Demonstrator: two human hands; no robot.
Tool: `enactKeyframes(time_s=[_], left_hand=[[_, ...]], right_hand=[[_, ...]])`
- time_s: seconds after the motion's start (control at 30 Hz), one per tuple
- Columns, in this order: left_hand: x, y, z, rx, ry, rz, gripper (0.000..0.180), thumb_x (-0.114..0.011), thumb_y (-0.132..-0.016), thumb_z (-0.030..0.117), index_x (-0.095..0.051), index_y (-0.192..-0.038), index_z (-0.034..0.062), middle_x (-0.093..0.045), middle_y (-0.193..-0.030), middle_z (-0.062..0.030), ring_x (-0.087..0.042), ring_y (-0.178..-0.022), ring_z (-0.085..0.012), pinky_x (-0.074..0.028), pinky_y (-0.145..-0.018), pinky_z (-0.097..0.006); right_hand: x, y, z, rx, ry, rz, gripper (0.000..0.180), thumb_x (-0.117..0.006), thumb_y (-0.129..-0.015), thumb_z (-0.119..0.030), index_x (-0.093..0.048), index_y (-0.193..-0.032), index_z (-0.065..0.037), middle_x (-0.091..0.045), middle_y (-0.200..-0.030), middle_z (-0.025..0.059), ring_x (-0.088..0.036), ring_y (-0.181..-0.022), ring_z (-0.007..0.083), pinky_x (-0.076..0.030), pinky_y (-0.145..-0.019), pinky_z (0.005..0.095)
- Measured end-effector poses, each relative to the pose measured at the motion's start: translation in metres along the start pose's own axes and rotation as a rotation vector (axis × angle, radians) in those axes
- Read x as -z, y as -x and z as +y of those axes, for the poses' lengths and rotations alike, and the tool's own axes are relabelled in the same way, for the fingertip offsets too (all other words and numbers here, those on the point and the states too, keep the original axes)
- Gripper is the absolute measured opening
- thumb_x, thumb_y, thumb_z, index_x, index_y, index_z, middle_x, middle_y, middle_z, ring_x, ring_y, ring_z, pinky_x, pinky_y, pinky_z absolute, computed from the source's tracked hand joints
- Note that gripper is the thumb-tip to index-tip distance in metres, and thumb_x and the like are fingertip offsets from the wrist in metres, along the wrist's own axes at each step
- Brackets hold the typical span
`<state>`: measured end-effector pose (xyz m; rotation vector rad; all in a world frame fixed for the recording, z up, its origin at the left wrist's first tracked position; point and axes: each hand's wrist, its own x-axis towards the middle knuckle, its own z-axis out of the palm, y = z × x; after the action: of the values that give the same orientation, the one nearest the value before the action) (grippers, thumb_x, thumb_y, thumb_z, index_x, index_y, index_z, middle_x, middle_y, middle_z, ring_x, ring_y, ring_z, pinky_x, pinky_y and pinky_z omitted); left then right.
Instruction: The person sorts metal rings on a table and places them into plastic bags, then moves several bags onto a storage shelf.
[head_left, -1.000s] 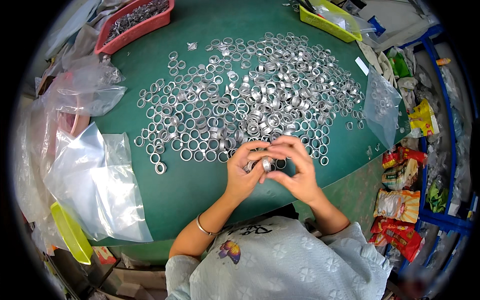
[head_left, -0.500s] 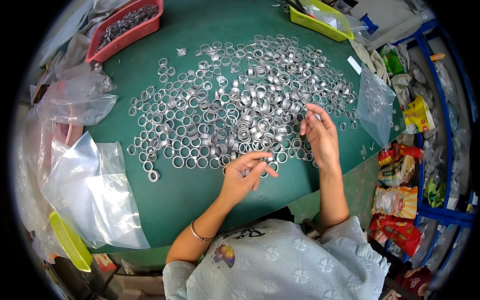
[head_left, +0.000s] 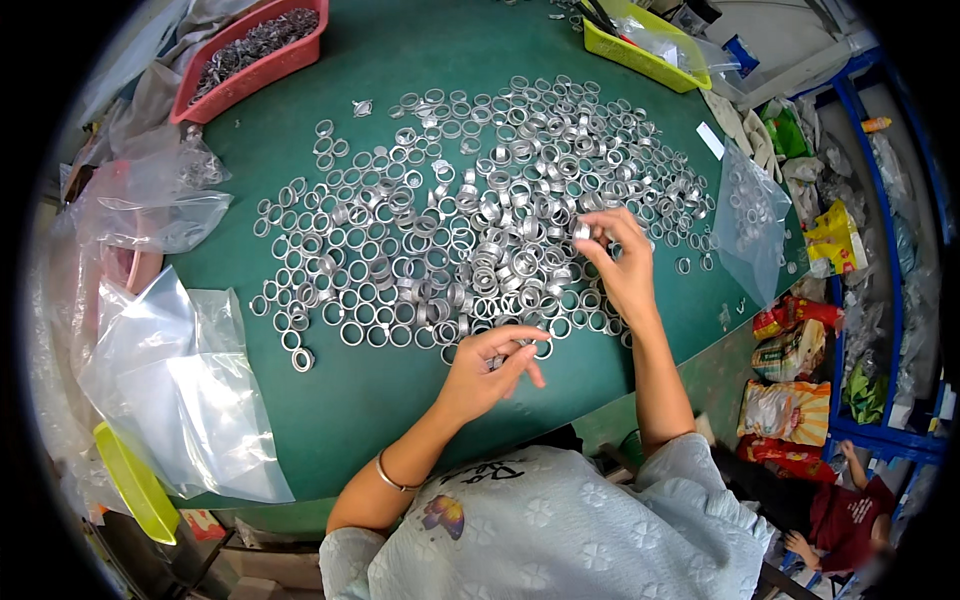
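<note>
The metal rings [head_left: 470,230] lay spread in a broad silver mass across the middle of the green table [head_left: 400,400], single ones lined up loosely along its left and near edges and a denser heap at the centre. At the near edge of that spread the left hand [head_left: 490,370] held its fingers curled in a narrow pinch around a small stack of rings [head_left: 497,358], just above the table. The right hand [head_left: 620,265], which a second before had been pressed against the left over that same stack, had parted from it and reached out into the right side of the heap, its fingertips closing narrowly on one ring [head_left: 583,230] there. That split suggested the stack was staying in the left hand while the right fetched more pieces for it. Further out, a red tray [head_left: 255,55] of dark metal parts sat at the far left corner, a yellow-green tray [head_left: 640,50] at the far right, a clear bag [head_left: 750,225] holding a few rings at the right edge, and loose plastic bags [head_left: 190,390] at the left.
</note>
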<state>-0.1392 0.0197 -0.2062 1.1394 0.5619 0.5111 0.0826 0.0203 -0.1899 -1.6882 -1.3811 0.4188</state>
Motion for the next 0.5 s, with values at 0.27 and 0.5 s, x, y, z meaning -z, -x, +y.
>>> enactKeyframes(time_s=[0.27, 0.5], left_hand=[[-0.001, -0.001, 0.000, -0.072, 0.089, 0.013, 0.025, -0.050, -0.089, 0.008, -0.057, -0.113, 0.0015, -0.064, -0.071, -0.0090, -0.044, -0.045, -0.0044, -0.034, -0.042, -0.018], [0.005, -0.001, -0.007, -0.095, 0.141, -0.004, 0.036, -0.059, -0.086, 0.012, -0.052, -0.120, 0.0018, -0.064, -0.078, -0.0073, -0.047, -0.051, -0.0055, -0.038, -0.046, -0.019]], right_hand=[[0.004, 0.036, -0.034, 0.074, -0.325, -0.148, 0.033, -0.075, -0.064, -0.006, -0.065, -0.094, -0.002, -0.055, -0.085, 0.0048, -0.051, -0.077, 0.0135, -0.042, -0.066, 0.0249], [-0.012, 0.054, -0.044, 0.161, -0.353, -0.333, 0.035, -0.075, -0.061, -0.003, -0.065, -0.095, -0.002, -0.056, -0.085, 0.0067, -0.054, -0.074, 0.0157, -0.044, -0.065, 0.0256]])
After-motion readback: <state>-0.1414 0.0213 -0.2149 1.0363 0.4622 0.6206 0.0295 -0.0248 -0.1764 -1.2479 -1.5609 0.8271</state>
